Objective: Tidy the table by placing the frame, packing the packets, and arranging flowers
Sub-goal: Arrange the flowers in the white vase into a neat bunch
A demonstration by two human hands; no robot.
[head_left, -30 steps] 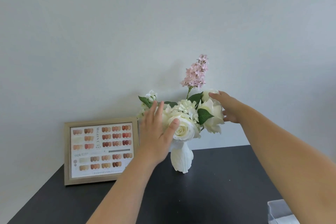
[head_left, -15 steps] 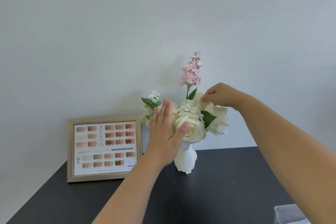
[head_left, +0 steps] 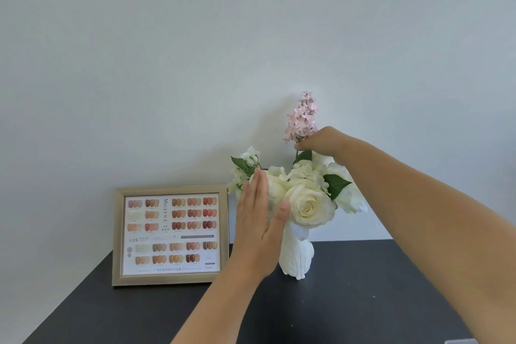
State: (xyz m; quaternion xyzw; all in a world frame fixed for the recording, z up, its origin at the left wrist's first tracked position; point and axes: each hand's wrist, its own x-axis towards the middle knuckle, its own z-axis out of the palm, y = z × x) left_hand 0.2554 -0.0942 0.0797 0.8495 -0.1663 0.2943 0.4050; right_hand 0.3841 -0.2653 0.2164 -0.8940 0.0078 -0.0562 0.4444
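Observation:
A white vase (head_left: pixel 297 255) stands on the dark table (head_left: pixel 349 301) against the wall. It holds white roses (head_left: pixel 308 205) with green leaves and one tall pink flower sprig (head_left: pixel 303 116). My right hand (head_left: pixel 325 142) pinches the pink sprig's stem just under its blossoms. My left hand (head_left: pixel 258 225) is flat and open, fingers together, pressed against the left side of the white blooms. A gold-edged frame (head_left: pixel 170 234) showing nail colour samples leans upright against the wall, left of the vase. No packets are in view.
A pale wall rises right behind the table. The corner of a clear container (head_left: pixel 458 341) peeks in at the bottom right edge. The table's left edge runs diagonally from below the frame to the bottom left.
My right hand has risen from the white bloom on the right to the pink sprig's stem and closed on it. The left hand has stayed against the blooms, its fingers drawn together.

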